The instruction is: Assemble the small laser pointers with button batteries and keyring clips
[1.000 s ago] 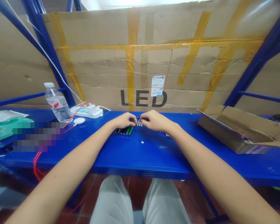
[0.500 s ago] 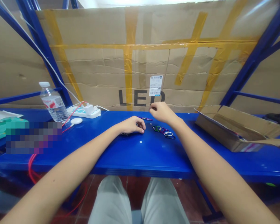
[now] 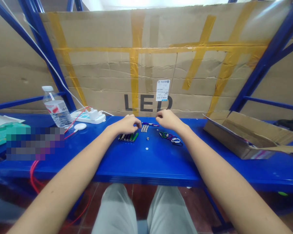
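Note:
My left hand [image 3: 129, 124] hovers over the left of the blue table, its fingers bent downward and loosely apart. Nothing shows in it. Below it lies a row of slim green and dark sticks [image 3: 128, 137], perhaps pens, partly covered by the hand. Close to its fingertips are small silver round pieces [image 3: 144, 129] set in rows, with a purple pen [image 3: 150, 124] behind them. One more silver piece [image 3: 147, 138] lies apart in front. My right hand [image 3: 169, 119] is curled closed; its fingers hide whatever may be inside. Several coloured carabiners [image 3: 171, 137] lie just in front of it.
An open cardboard box [image 3: 241, 136] stands at right. At left are a water bottle [image 3: 55, 109], a white power strip [image 3: 97, 118], a white round charger [image 3: 80, 126] and red cables [image 3: 33, 175]. A large taped carton [image 3: 107, 71] forms the back.
My left hand has drawn back to the left and up, uncovering the sticks and the silver pieces. A lone silver piece shows where its fingertips were. My right hand is almost unmoved.

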`<state>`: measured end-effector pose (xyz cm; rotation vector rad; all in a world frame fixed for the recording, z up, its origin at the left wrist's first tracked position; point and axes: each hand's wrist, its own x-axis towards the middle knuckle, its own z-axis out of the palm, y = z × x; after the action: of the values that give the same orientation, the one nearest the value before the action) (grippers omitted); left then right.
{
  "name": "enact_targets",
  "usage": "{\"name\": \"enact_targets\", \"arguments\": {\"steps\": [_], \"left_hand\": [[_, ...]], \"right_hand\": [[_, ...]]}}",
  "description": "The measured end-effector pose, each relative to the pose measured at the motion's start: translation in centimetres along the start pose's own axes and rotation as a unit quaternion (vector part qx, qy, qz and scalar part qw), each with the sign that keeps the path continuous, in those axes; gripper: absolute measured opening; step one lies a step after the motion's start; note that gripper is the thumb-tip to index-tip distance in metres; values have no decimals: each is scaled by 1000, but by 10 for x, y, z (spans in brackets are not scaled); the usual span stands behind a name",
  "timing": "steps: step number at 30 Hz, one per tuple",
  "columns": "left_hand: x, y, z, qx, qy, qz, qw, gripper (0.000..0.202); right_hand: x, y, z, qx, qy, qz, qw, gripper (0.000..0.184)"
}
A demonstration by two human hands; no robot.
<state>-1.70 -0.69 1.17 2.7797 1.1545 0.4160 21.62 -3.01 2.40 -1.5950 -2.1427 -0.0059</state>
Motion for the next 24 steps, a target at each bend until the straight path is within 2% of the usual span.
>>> {"name": "enact_targets", "arguments": {"steps": [3,8,16,22,24], "left_hand": [[-3,-8,-2,24,-30,1,999,32],[-1,-11,4,13,-90,22,996,27],[2,-9,13,-30,-113,64,991,18],[-1,0,-5,-85,-133,65,985,16],[-1,5,-12,-127,-102,72,984,16]], "right_hand": [[-1,-2,2,3,-6,0,1000,21],[0,0,5,-3,-7,-19,1000,23],[-2,-3,5,16,-10,-18,1000,21],[-3,-10,5,104,-24,-32,994,18],[-3,-12,0,172,-70,-33,982,19]]}}
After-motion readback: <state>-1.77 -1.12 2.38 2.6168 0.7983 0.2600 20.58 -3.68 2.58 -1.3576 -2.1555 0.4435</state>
